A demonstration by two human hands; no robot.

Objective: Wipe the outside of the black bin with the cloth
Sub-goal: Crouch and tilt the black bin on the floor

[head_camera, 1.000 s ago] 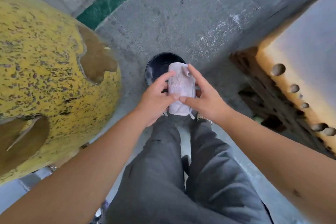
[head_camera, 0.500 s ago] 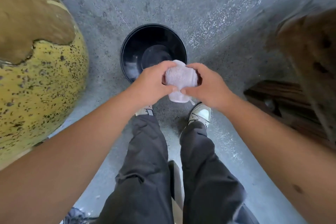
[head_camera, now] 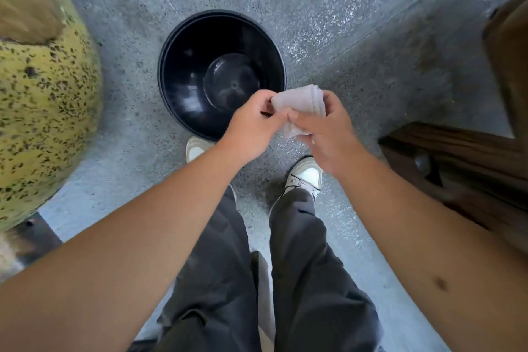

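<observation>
A round black bin [head_camera: 183,71] stands upright on the grey concrete floor, seen from straight above, its inside bare. Over its near right rim I hold a folded pale cloth [head_camera: 300,100] with both hands. My left hand [head_camera: 251,126] pinches the cloth's left edge with curled fingers. My right hand [head_camera: 328,134] grips the cloth from the right and below. The lower part of the cloth is hidden between my hands. Neither hand touches the bin.
A large yellow speckled rounded object [head_camera: 43,94] bulges at the left, close to the bin. Dark wooden pieces [head_camera: 457,160] lie at the right. My two feet in white shoes [head_camera: 305,177] stand just behind the bin on the concrete floor [head_camera: 343,23].
The view has closed in on the bin, now seen from straight above. My hands have bunched the cloth tighter and shifted it toward the bin's right rim.
</observation>
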